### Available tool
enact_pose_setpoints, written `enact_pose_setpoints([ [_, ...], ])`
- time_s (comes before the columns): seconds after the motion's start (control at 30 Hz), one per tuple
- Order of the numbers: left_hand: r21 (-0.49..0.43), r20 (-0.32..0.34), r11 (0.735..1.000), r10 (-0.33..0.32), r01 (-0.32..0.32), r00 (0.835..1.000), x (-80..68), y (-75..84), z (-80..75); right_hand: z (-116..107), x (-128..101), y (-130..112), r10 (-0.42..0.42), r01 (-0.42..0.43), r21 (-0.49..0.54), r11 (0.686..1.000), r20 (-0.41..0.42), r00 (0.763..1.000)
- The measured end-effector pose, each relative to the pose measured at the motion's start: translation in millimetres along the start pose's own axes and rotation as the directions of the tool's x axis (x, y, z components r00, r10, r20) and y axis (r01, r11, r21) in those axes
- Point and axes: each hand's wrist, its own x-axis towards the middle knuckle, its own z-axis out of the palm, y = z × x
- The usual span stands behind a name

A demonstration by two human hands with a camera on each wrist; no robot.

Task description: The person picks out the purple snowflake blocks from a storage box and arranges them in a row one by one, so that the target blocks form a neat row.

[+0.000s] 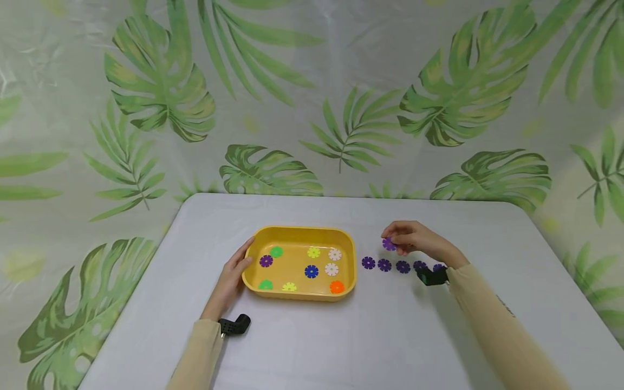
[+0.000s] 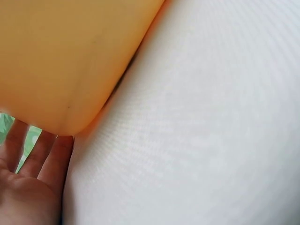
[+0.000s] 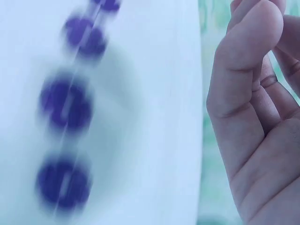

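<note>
One yellow tray (image 1: 253,273) is sitting on the table (image 1: 341,336), steadied by our left hand (image 1: 233,273), fingers straight against its wall. We are pinching one purple disc (image 1: 389,244) in our right hand (image 1: 414,241) above the row (image 1: 392,265). One purple disc (image 1: 265,261) is remaining among the mixed colours.

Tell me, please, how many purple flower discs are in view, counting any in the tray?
7. One lies in the yellow tray at its left; the right hand pinches one; five sit in a row on the table, the last partly hidden.
</note>
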Motion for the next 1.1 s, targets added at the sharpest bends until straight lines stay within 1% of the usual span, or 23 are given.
enact_pose_setpoints([
  [0.13, 0.007, -0.006, 1.000, -0.010, 0.010, 1.000, -0.2, 0.1, 0.4, -28, -38, 31, 0.040, -0.038, 0.022, 0.999, -0.079, 0.996],
  [0.27, 0.013, -0.005, 1.000, -0.008, 0.008, 1.000, -0.2, 0.6, 0.2, -51, -77, 64, 0.097, -0.093, 0.035, 0.995, -0.149, 0.984],
  [0.4, 0.005, -0.003, 1.000, -0.004, 0.004, 1.000, -0.3, 0.7, -0.6, -66, -110, 89, 0.144, -0.136, 0.049, 0.989, -0.225, 0.964],
  [0.53, 0.000, -0.011, 1.000, -0.016, 0.016, 1.000, -0.6, 0.6, -1.5, -72, -127, 105, 0.163, -0.157, 0.041, 0.987, -0.290, 0.943],
  [0.6, -0.003, -0.017, 1.000, -0.024, 0.024, 1.000, -0.7, 0.4, -1.9, -73, -131, 110, 0.158, -0.163, 0.009, 0.987, -0.311, 0.937],
  [0.67, -0.007, -0.020, 1.000, -0.025, 0.025, 1.000, -0.7, 0.5, -2.0, -72, -132, 111, 0.169, -0.193, -0.044, 0.980, -0.326, 0.930],
  [0.8, -0.010, -0.022, 1.000, -0.028, 0.028, 0.999, -0.8, 1.1, -1.5, -66, -128, 106, 0.176, -0.250, -0.169, 0.953, -0.364, 0.915],
  [0.87, -0.010, -0.023, 1.000, -0.028, 0.028, 0.999, -0.7, 1.2, -1.2, -62, -123, 100, 0.159, -0.254, -0.208, 0.945, -0.386, 0.909],
  [0.93, -0.006, -0.025, 1.000, -0.028, 0.027, 0.999, -0.7, 1.1, -1.1, -57, -116, 91, 0.130, -0.233, -0.222, 0.947, -0.399, 0.908],
  [0.97, -0.003, -0.025, 1.000, -0.024, 0.024, 0.999, -0.6, 1.0, -1.0, -54, -111, 86, 0.111, -0.212, -0.220, 0.952, -0.396, 0.912],
  [1.0, 0.000, -0.024, 1.000, -0.021, 0.021, 0.999, -0.4, 1.0, -0.8, -50, -106, 81, 0.096, -0.189, -0.208, 0.960, -0.388, 0.917],
  [1.1, 0.007, -0.016, 1.000, -0.012, 0.012, 1.000, 0.4, 1.0, 0.1, -37, -87, 61, 0.054, -0.106, -0.142, 0.984, -0.330, 0.942],
])
